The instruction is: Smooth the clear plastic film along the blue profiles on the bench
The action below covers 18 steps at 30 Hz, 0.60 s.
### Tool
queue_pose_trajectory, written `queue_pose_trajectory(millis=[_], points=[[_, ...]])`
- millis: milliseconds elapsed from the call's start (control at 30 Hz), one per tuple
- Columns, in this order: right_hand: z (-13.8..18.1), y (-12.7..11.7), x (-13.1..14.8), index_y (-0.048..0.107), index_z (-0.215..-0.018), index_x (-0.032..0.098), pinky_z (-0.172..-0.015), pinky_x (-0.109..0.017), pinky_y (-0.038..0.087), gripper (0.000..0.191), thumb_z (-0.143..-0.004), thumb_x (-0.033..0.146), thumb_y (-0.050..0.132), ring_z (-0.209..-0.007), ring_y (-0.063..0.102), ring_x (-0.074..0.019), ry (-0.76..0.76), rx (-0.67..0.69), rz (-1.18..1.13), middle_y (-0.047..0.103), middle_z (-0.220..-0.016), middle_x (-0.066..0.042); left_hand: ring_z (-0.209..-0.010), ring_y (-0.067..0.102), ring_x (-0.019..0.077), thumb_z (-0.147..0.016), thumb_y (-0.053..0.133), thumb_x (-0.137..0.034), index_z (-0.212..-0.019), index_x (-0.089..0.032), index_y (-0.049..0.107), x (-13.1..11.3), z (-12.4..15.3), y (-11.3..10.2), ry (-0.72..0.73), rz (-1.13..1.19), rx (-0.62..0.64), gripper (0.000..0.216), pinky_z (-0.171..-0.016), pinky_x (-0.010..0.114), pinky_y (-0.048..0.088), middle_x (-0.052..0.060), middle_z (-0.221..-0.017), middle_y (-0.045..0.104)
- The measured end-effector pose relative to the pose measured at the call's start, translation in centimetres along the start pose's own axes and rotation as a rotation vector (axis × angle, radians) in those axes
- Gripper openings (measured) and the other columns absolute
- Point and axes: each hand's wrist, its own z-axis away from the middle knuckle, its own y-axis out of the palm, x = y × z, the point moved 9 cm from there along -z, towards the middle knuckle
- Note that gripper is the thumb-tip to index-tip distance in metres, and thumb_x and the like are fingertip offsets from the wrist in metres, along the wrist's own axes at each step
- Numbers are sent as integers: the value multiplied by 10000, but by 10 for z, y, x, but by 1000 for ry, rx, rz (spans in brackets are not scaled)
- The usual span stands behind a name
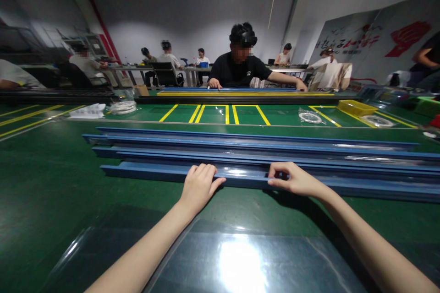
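Note:
Several long blue channel profiles (165,143) lie side by side across the green table. Clasping the front wall of the nearest blue channel (147,174) is my left hand (199,187), its fingers bent over the rim and its thumb along the near side. To its right, my right hand (295,179) pinches the same wall between thumb and fingers. The channel lies flat, and its right end runs out of view. Below my forearms, a clear glossy sheet (192,256) covers the table's near side and reflects a bright light.
Yellow tape lines (227,114) mark the green table (41,183). Farther back are coiled white cables (123,108), a bagged coil (310,117) and a yellow tray (356,107). Opposite, a person in black (240,71) handles blue and yellow strips (247,94). More people sit behind.

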Motion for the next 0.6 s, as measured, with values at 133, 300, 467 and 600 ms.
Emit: queue_pose_trajectory(millis=[133, 300, 467, 600], points=[[0, 0, 2, 537, -686, 168, -567, -230, 352, 226, -746, 384, 506, -604, 475, -116, -16, 9, 29, 561, -662, -4, -663, 495, 156, -840, 398, -415, -743, -173, 494, -1, 0, 1, 1, -16, 7, 277, -625, 290, 305, 15, -690, 572], [0, 3, 4, 558, -743, 187, -591, -238, 354, 231, -773, 394, 459, -642, 499, -129, -20, 33, 148, 588, -716, -7, -661, 488, 164, -852, 371, -411, -709, -177, 498, -4, -1, 2, 21, -96, 41, 303, -616, 298, 294, 22, -668, 567], [-1, 6, 7, 568, -790, 211, -640, -257, 357, 212, -746, 400, 483, -732, 537, -170, -8, 29, 357, 611, -811, -27, -669, 481, 170, -854, 361, -401, -697, -177, 509, -6, -1, 3, 33, -135, 57, 311, -617, 304, 286, 30, -672, 565], [0, 8, 9, 559, -816, 216, -651, -259, 361, 227, -750, 413, 470, -775, 553, -188, -7, 30, 425, 612, -854, -38, -675, 481, 173, -849, 370, -396, -692, -175, 514, -6, -1, 3, 30, -126, 70, 307, -620, 306, 284, 33, -676, 565]])
